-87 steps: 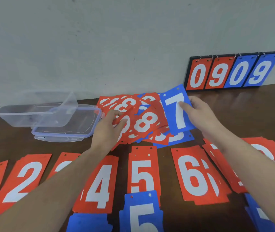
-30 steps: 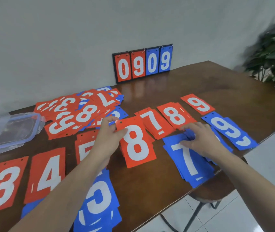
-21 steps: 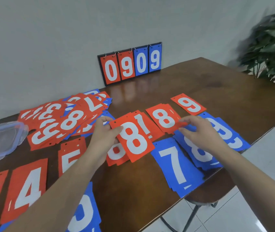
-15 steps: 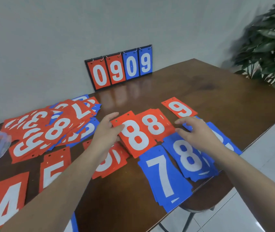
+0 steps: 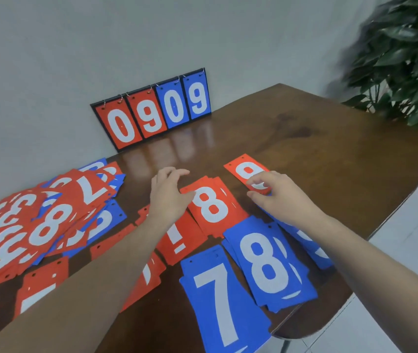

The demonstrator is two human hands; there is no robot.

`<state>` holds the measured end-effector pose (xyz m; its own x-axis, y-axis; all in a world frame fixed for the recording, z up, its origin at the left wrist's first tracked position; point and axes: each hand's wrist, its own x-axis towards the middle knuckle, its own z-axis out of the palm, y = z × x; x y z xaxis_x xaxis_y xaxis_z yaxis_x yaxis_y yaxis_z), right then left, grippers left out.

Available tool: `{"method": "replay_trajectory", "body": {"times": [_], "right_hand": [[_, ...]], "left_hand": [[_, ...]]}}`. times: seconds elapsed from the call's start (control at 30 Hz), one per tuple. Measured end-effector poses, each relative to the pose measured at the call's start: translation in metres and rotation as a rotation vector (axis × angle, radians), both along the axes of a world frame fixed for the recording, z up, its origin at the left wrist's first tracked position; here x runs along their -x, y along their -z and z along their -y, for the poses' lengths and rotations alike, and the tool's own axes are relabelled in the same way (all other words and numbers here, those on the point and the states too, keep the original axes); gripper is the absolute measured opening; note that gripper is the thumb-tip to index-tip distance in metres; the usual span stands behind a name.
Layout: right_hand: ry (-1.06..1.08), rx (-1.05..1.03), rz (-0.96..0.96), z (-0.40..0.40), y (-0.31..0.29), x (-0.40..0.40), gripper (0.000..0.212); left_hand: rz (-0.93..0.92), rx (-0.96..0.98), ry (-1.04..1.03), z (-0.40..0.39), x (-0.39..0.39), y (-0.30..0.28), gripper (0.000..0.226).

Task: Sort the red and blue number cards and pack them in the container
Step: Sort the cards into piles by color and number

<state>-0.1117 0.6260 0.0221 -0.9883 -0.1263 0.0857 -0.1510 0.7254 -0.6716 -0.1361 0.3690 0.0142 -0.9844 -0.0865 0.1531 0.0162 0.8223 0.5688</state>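
The red 8 stack (image 5: 213,207) lies flat mid-table. My left hand (image 5: 167,197) sits at its left edge, thumb touching the card, fingers loosely curled and raised, holding nothing. My right hand (image 5: 276,194) hovers with bent fingertips over the near end of a red 9 card (image 5: 243,169). In front lie a blue 8 stack (image 5: 266,263), a blue 7 stack (image 5: 220,296) and a blue 9 stack (image 5: 312,245), which my right forearm partly covers. A red 7 stack (image 5: 177,238) lies by my left wrist. The mixed unsorted pile (image 5: 50,220) spreads at the left. No container is in view.
A flip scoreboard (image 5: 152,110) reading 0909 leans on the wall at the back. The wooden table's right edge (image 5: 381,212) runs close to the blue stacks, with white floor beyond. A green plant (image 5: 401,59) stands at the far right.
My left hand carried a red 8 card to the right, laid it on the red 8 stack and let go. My right hand moved from the blue cards up to the red 9.
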Motion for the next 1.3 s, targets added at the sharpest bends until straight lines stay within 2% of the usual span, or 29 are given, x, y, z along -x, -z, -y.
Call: {"method": "replay_trajectory", "body": {"times": [0.17, 0.37, 0.63, 0.87, 1.03, 1.3], "right_hand": [[-0.127, 0.016, -0.033, 0.040, 0.003, 0.013, 0.020], [-0.297, -0.019, -0.041, 0.123, -0.001, 0.014, 0.021], [-0.452, -0.034, -0.035, 0.234, -0.002, 0.004, 0.021], [-0.496, -0.089, -0.031, 0.289, -0.003, 0.010, 0.022], [-0.490, -0.027, -0.021, 0.310, -0.010, 0.024, 0.021], [-0.511, -0.075, -0.038, 0.340, -0.009, 0.064, 0.026]], "left_hand": [[-0.092, -0.019, -0.041, 0.048, -0.017, -0.001, 0.034], [-0.066, -0.041, -0.169, 0.134, -0.068, -0.009, 0.025], [-0.011, -0.038, -0.419, 0.242, -0.135, -0.010, 0.030], [0.017, -0.115, -0.484, 0.292, -0.153, 0.002, 0.033], [0.038, -0.128, -0.445, 0.300, -0.134, 0.007, 0.050], [0.112, 0.089, -0.217, 0.308, -0.096, 0.019, 0.076]]}}
